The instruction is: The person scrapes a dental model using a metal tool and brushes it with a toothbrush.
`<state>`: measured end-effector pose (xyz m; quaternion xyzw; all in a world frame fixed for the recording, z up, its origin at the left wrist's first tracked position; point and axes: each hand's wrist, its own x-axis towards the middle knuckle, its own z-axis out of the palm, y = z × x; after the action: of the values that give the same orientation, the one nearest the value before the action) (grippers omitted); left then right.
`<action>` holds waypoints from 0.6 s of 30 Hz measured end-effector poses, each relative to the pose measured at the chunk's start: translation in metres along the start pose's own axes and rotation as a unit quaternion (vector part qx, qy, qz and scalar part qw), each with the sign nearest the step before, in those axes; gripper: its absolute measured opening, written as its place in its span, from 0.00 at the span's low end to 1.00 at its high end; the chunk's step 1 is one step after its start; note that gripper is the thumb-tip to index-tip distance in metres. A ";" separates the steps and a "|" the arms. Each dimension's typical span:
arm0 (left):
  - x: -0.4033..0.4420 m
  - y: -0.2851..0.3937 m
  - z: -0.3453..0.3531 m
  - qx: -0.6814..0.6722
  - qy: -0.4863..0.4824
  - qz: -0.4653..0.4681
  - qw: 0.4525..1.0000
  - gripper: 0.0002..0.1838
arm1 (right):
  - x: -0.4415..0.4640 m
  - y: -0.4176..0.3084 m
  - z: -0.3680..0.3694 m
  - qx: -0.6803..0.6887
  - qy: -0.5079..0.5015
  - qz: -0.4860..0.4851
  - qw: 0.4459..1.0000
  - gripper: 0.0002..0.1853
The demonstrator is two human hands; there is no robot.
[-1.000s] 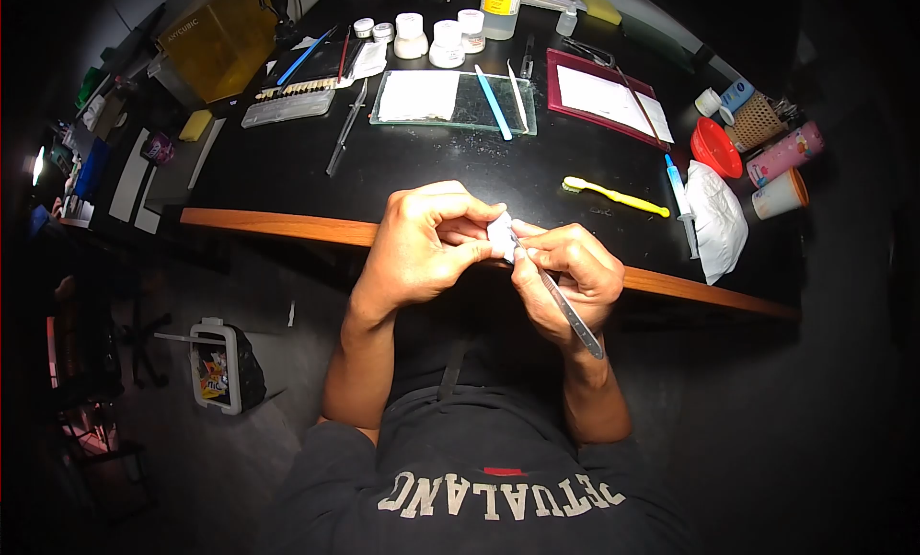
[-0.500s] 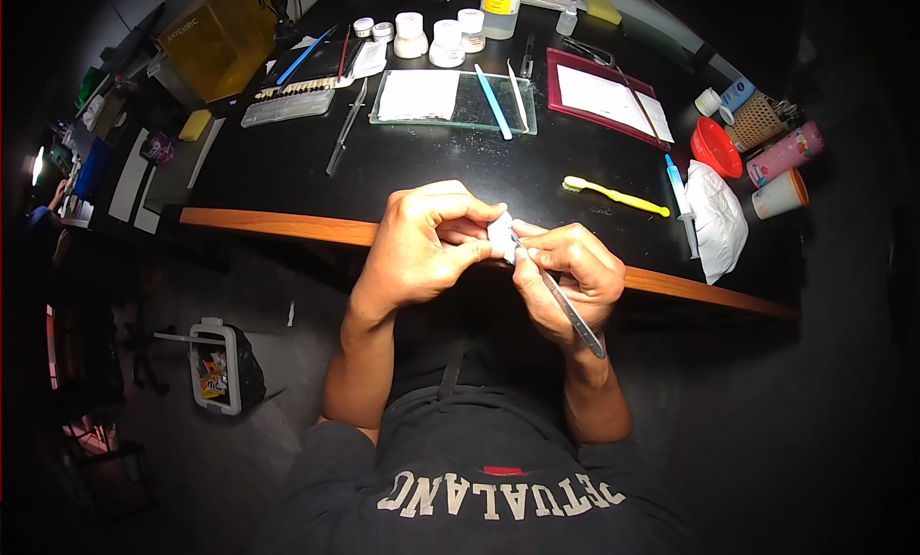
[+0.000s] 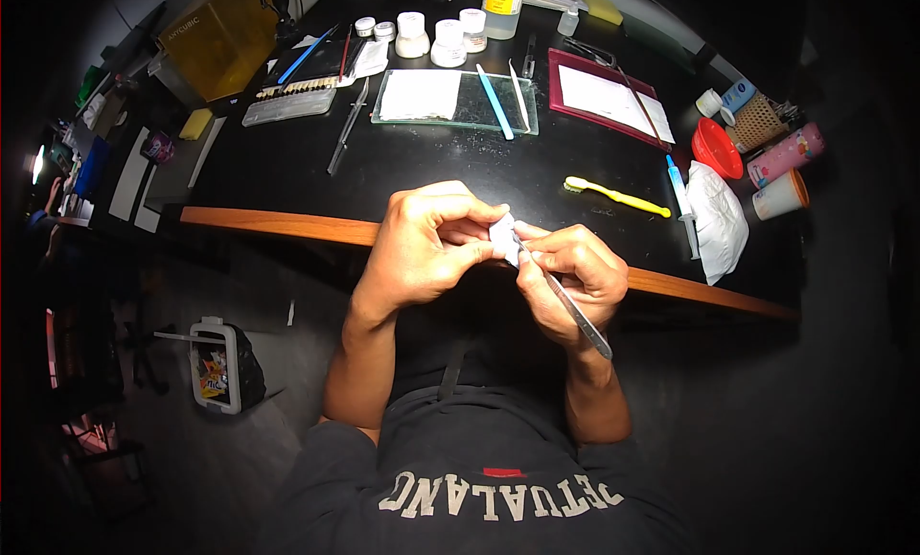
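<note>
Between finger and thumb, my left hand (image 3: 417, 243) pinches a small white piece (image 3: 502, 236) just over the table's front edge. My right hand (image 3: 573, 279) grips a thin metal tool (image 3: 577, 315) like a pen, its tip against the right side of the white piece. The fingertips of both hands nearly meet there, and fine detail of the piece is too small to tell. Beyond the hands lie a yellow toothbrush (image 3: 618, 197) and a glass plate (image 3: 467, 114) bearing white paper and two slim tools.
White jars (image 3: 412, 42) and a large bottle (image 3: 501, 13) stand at the back. A red tray (image 3: 559, 93), a red bowl (image 3: 714, 150), a syringe (image 3: 683, 205) and white tissue (image 3: 714, 224) are on the right. A bin (image 3: 198, 363) stands on the floor at left.
My right hand and the metal tool have shifted very slightly to the right. My left hand has kept its place.
</note>
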<state>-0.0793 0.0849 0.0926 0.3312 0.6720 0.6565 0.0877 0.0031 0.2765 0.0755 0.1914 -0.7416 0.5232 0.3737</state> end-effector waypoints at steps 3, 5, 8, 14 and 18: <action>0.000 0.002 0.000 -0.002 0.001 0.000 1.000 0.17 | 0.001 -0.002 0.002 -0.006 0.006 0.008 1.000 0.09; -0.001 0.002 0.000 -0.001 0.002 -0.001 1.000 0.17 | 0.002 -0.003 0.002 -0.005 0.005 0.008 1.000 0.09; 0.000 0.000 0.000 0.000 0.000 -0.002 1.000 0.17 | 0.002 -0.002 0.001 0.000 0.006 0.013 1.000 0.09; -0.001 0.001 0.000 0.002 0.001 0.000 1.000 0.17 | 0.002 -0.003 0.001 -0.012 0.003 0.009 1.000 0.09; 0.000 -0.001 0.001 -0.003 0.001 0.000 1.000 0.18 | 0.002 -0.002 0.001 0.000 0.009 0.007 1.000 0.09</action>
<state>-0.0788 0.0854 0.0916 0.3301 0.6698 0.6593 0.0876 0.0028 0.2751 0.0781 0.1820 -0.7398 0.5271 0.3766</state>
